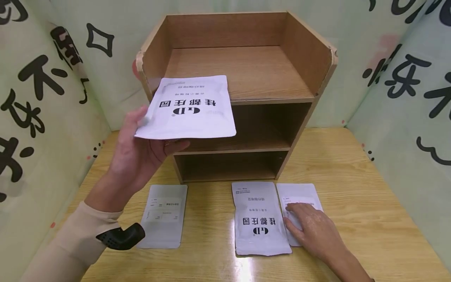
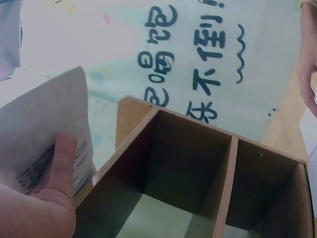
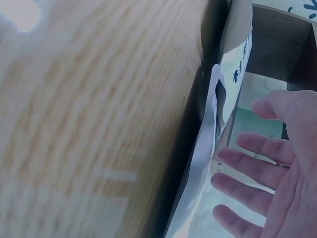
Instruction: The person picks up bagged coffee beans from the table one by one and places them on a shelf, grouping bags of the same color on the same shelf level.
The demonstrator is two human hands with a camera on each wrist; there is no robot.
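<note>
My left hand holds a flat white coffee pouch by its left side, in front of the shelf unit's top level. In the left wrist view a digit presses against the printed underside of that pouch. The right hand is over a white pouch lying on the table and partly covers it; whether it touches is unclear. Its fingers are spread and relaxed in the right wrist view. Beside it lies another white pouch, print side up.
A wooden shelf unit with an upper tray and two lower compartments stands at the back of the table. A further pouch lies at the left. Printed cloth walls enclose the sides and back.
</note>
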